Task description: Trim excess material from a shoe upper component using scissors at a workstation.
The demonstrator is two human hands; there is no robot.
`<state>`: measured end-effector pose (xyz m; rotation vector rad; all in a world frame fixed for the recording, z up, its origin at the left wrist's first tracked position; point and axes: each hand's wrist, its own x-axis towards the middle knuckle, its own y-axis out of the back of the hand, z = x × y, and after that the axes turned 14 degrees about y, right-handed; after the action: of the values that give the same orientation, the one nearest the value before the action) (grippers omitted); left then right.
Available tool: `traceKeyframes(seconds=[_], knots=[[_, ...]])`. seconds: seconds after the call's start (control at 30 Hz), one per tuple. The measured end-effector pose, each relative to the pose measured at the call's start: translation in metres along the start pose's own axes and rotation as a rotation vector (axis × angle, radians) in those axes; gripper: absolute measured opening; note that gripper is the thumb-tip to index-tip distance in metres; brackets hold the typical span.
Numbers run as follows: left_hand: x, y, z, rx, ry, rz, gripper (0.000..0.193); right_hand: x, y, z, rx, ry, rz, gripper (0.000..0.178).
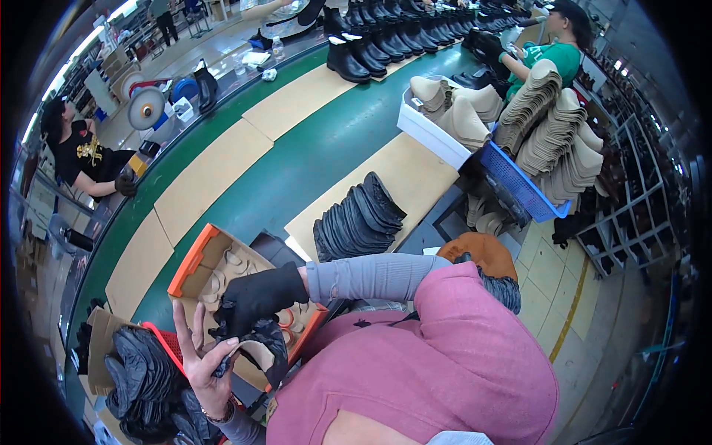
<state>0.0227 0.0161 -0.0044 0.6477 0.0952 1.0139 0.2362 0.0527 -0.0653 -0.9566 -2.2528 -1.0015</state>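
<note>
While the left hand (202, 354) pinches a black leather piece (259, 337), fingers (180, 320) partly splayed, the gloved right hand (256, 297) clamps its top at 7 o'clock. Green conveyor counter (311, 159) runs toward 12; black boots (371, 41) at 12, tan insoles (552, 126) at 2.

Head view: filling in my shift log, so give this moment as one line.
left hand: bare, pinching black piece | right hand: black glove, gripping same piece | under: cardboard box | behind: black stack on conveyor
</note>
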Motion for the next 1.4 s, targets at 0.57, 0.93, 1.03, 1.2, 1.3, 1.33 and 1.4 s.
traceKeyframes(seconds=[0.57,0.93,1.03,1.2,1.3,1.33,1.4], knots=[[0.006,-0.004,-0.009,0.02,0.13,0.227,0.057,0.033,-0.008,-0.069,-0.65,0.199,0.175,0.019],[0.016,-0.003,-0.015,0.002,-0.093,0.411,0.027,0.0,0.035,-0.085,0.286,-0.613,0.781,0.048],[0.018,-0.013,-0.024,0.139,-0.197,0.504,0.028,0.01,0.01,-0.079,0.336,-0.631,0.608,0.04],[0.015,-0.019,-0.027,0.387,-0.196,0.613,0.029,0.022,-0.015,-0.072,-0.246,-0.419,0.583,0.027],[0.011,-0.017,-0.03,0.238,-0.185,0.612,0.033,0.033,-0.024,-0.071,-0.964,-0.157,0.122,0.039],[0.01,-0.015,-0.031,0.124,-0.179,0.614,0.036,0.034,-0.028,-0.07,-0.964,-0.154,0.122,0.039],[0.002,-0.021,-0.04,-0.061,-0.092,0.559,0.052,0.036,-0.033,-0.067,-1.058,-0.165,0.068,0.039]])
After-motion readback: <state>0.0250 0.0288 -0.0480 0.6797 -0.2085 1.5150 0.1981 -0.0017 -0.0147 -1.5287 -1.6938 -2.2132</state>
